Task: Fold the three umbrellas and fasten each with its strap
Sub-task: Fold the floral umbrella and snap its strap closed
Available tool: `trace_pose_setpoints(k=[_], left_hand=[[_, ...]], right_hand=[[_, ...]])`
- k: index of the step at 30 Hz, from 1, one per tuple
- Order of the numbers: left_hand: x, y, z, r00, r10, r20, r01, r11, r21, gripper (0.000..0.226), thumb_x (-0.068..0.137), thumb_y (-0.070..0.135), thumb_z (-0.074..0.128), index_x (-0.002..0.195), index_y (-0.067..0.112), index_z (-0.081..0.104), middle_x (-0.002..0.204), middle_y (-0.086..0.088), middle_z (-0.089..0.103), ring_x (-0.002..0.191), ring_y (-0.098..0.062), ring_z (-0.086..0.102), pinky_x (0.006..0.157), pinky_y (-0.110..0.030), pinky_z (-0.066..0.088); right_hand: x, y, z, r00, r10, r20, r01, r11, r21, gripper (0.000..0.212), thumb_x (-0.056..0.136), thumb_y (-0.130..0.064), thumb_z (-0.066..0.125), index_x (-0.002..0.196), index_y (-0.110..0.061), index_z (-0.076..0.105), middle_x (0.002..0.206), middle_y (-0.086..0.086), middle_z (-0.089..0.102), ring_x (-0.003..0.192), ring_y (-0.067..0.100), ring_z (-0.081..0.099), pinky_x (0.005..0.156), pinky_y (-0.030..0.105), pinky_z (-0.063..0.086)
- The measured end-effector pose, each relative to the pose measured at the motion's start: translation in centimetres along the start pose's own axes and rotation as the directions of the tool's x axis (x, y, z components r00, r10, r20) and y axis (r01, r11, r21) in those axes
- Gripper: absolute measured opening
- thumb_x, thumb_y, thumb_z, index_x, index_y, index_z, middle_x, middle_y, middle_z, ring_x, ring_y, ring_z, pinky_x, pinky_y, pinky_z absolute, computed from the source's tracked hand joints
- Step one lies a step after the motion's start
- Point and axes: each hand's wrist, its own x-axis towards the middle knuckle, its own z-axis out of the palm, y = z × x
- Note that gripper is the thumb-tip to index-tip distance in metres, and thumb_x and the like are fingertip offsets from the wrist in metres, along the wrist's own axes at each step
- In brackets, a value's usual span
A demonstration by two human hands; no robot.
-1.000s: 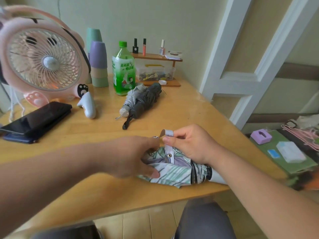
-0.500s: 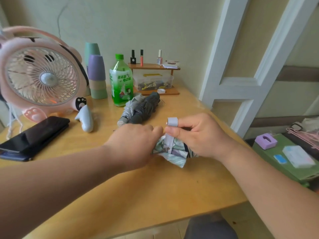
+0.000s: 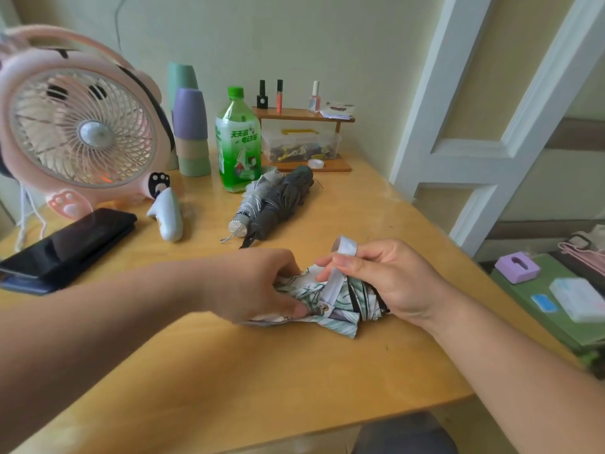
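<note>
The right hand's fingers (image 3: 340,262) pinch the pale strap (image 3: 335,276) between thumb and first finger. The strap's loose end sticks up above them. The other fingers of the right hand (image 3: 396,280) curl round the fat end of the leafy green-and-white umbrella (image 3: 347,311). The left hand (image 3: 258,286) has its fingers curled too. It squeezes the bunched cloth at the other end, with its thumb pressed down close to the little metal snap (image 3: 324,308). The umbrella lies on the wooden table (image 3: 294,381) between the two hands, near the front edge.

What could go wrong? The cloth looks puffy and not rolled tight. If the left hand lets go, I think the folds will pop out, and then the strap may not reach round to the snap. The pinch on the strap is small, so the strap could slip free. Loose cloth could also slide over the snap and hide it.

Farther back lies a dark gray umbrella (image 3: 284,199) with a silvery gray bundle (image 3: 252,204) touching its side. I cannot tell if either one is strapped. A green bottle (image 3: 239,142) stands just behind them and could tip over if someone reaches in fast. To the left are a pink fan (image 3: 82,132), stacked cups (image 3: 191,132), a white paw-shaped thing (image 3: 167,214) and a black phone (image 3: 68,247), all well apart from the hands.
</note>
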Motion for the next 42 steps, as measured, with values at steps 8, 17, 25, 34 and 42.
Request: trace_pose_setpoints(k=[8, 17, 25, 34, 42], left_hand=[[0.5, 0.3, 0.8, 0.985, 0.168, 0.036, -0.172, 0.967, 0.190, 0.071, 0.078, 0.073, 0.064, 0.136, 0.037, 0.044, 0.121, 0.011, 0.059, 0.110, -0.020, 0.059, 0.096, -0.035, 0.049], [0.0, -1.4, 2.3, 0.811, 0.487, -0.324, -0.232, 0.777, 0.586, 0.043, 0.084, 0.050, 0.067, 0.105, 0.029, 0.036, 0.101, 0.000, 0.062, 0.080, -0.030, 0.066, 0.059, -0.034, 0.044], [-0.4, -2.1, 4.1, 0.744, 0.434, -0.507, -0.259, 0.888, 0.380, 0.046, 0.092, 0.077, 0.037, 0.088, 0.033, 0.026, 0.077, 0.015, 0.040, 0.071, -0.020, 0.051, 0.060, -0.033, 0.037], [1.9, 0.2, -0.2, 0.993, 0.069, 0.098, -0.086, 0.980, 0.182, 0.050, 0.073, 0.076, 0.070, 0.098, 0.036, 0.051, 0.100, 0.014, 0.066, 0.094, -0.015, 0.063, 0.088, -0.033, 0.053], [1.4, -0.3, 3.2, 0.831, 0.444, -0.336, -0.155, 0.763, 0.627, 0.043, 0.096, 0.062, 0.043, 0.121, 0.027, 0.048, 0.101, 0.004, 0.059, 0.085, -0.024, 0.065, 0.071, -0.038, 0.053]], right_hand=[[0.3, -2.3, 0.6, 0.946, -0.231, 0.228, 0.309, 0.853, -0.421, 0.021, 0.093, -0.020, 0.073, 0.111, -0.010, 0.080, 0.118, -0.008, 0.075, 0.123, 0.010, 0.062, 0.109, 0.020, 0.041], [3.3, -0.7, 0.0, 0.981, -0.156, 0.116, 0.185, 0.932, -0.311, 0.011, 0.092, -0.010, 0.072, 0.097, -0.009, 0.081, 0.114, 0.005, 0.074, 0.108, 0.011, 0.070, 0.097, 0.024, 0.052], [4.9, 0.0, 0.3, 0.960, 0.280, 0.018, -0.275, 0.951, -0.141, 0.026, 0.093, -0.019, 0.072, 0.103, 0.005, 0.076, 0.113, 0.010, 0.077, 0.105, 0.018, 0.069, 0.106, 0.041, 0.053], [0.2, 0.5, 2.3, 0.957, -0.279, -0.076, 0.209, 0.848, -0.487, 0.049, 0.095, -0.038, 0.067, 0.086, 0.010, 0.072, 0.078, 0.027, 0.063, 0.069, 0.023, 0.061, 0.065, 0.045, 0.047], [1.6, -1.8, 0.5, 0.943, -0.268, 0.195, 0.327, 0.845, -0.423, 0.010, 0.091, -0.011, 0.075, 0.087, -0.018, 0.080, 0.101, -0.001, 0.064, 0.090, 0.001, 0.060, 0.086, 0.018, 0.046]])
